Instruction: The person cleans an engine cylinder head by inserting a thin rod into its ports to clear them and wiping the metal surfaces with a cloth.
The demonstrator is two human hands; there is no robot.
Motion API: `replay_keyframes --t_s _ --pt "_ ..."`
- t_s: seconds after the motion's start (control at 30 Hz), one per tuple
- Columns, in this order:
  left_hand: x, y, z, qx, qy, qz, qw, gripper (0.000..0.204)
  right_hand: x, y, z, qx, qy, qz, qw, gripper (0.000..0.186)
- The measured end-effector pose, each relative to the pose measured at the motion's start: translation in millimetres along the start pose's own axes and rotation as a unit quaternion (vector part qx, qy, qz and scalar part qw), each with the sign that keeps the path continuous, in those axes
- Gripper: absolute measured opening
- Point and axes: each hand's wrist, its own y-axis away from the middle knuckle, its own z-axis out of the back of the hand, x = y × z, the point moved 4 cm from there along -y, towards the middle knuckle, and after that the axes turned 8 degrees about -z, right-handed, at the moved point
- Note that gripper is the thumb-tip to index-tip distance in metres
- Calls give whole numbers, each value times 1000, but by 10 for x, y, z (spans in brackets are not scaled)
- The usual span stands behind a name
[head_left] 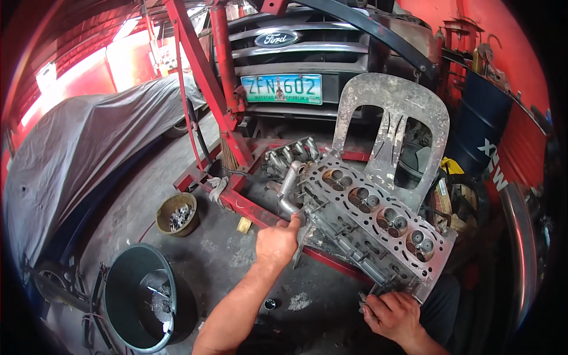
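A grey metal cylinder head [370,223] lies tilted on a stained plastic chair [431,133], its valve side up, with studs along its left side. A curved silver pipe [291,183] sticks out at the upper left end. My left hand [277,245] has its fingers curled, with a fingertip pressed against the lower end of that pipe. My right hand [393,319] is closed around the lower edge of the head, by a small grey part that is too hidden to make out. Behind the head is a grey manifold-like casting [290,155] with several tubes.
A red steel lift frame [254,210] stands before a vehicle's front grille [302,41]. A dark bucket [118,284] and a smaller bowl of parts [165,213] sit on the floor at left, near a covered car [71,154]. At right are a blue drum [479,112] and red wall.
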Motion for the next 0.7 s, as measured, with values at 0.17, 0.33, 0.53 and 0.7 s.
replay_keyframes --t_s 0.17,0.33,0.53,0.7 --pt "-12 44 -171 2 -72 -36 997 47 -1 -21 -16 9 -14 -11 1000 25" --pt "29 -25 -13 11 -31 -23 999 47 37 -101 61 24 -59 -35 997 28" --pt "222 -64 -19 27 -21 -31 999 53 73 -148 117 143 -149 -106 973 45" --pt "270 238 -396 -26 171 -43 984 37 447 -295 -125 374 -217 -112 895 37"
